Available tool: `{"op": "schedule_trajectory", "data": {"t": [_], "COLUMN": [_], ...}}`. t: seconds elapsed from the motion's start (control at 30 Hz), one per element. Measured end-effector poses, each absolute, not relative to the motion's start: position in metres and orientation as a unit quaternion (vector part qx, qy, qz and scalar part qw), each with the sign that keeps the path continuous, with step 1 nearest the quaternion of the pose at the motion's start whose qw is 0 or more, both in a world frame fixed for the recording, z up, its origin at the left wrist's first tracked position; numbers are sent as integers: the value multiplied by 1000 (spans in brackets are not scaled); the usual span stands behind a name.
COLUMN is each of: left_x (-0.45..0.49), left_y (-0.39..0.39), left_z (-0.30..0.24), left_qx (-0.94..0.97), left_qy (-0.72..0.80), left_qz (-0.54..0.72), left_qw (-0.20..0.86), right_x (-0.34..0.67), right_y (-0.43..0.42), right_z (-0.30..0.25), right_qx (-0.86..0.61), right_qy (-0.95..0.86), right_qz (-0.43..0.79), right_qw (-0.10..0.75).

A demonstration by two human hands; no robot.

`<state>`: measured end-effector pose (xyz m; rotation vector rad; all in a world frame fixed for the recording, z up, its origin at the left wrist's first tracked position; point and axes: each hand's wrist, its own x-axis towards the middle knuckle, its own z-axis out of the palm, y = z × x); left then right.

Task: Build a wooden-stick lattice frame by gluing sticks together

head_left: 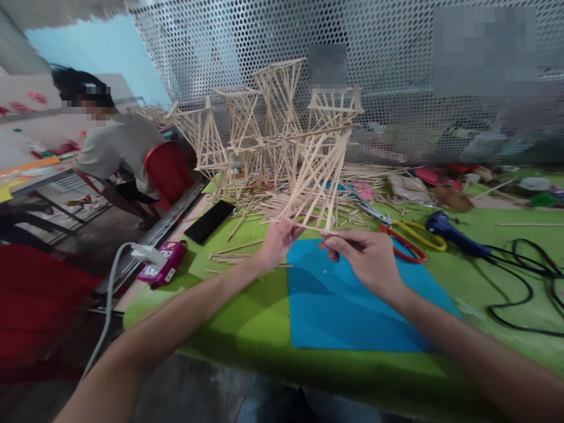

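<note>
Between my two hands a lattice frame of thin wooden sticks (324,167) is held up, tilted, above the table. My left hand (277,244) pinches its lower left corner. At the lower right corner, my right hand (363,255) grips the bottom edge between thumb and fingers. A blue sheet (343,317) lies flat under my right hand. Behind the held frame stand several similar stick towers (282,100), partly overlapped by it. Loose wooden sticks (273,205) are heaped at their feet.
Scissors (408,238) with red and yellow handles and a blue glue gun (458,235) with a black cord lie right. Left are a black phone (210,221) and a purple power strip (165,264). Perforated metal (396,117) rises behind; a person (117,147) sits far left.
</note>
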<state>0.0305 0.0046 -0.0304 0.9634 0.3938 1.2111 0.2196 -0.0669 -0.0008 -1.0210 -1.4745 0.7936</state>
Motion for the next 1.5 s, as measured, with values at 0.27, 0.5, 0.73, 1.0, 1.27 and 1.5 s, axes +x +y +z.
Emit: {"op": "schedule_trajectory", "data": {"t": [0.27, 0.5, 0.73, 1.0, 1.27, 1.5], "left_x": [32, 29, 27, 27, 31, 32], "left_y": [6, 11, 20, 14, 10, 7], "left_z": [-34, -36, -40, -42, -52, -51], "left_qx": [430, 417, 393, 421, 479, 494], "left_qy": [210, 218, 217, 230, 212, 218], "left_qz": [599, 607, 622, 610, 590, 574], "left_qw": [642, 640, 642, 630, 615, 616], "right_x": [213, 218, 239, 245, 235, 238], "right_y": [-68, -63, -43, -49, -50, -50], "right_z": [6, 12, 12, 0, 2, -3], "right_qx": [-397, -341, -345, -431, -372, -372], "right_qy": [-456, -362, -392, -692, -744, -754], "right_qz": [577, 638, 476, 43, 37, 8], "right_qw": [549, 588, 708, 577, 555, 541]}}
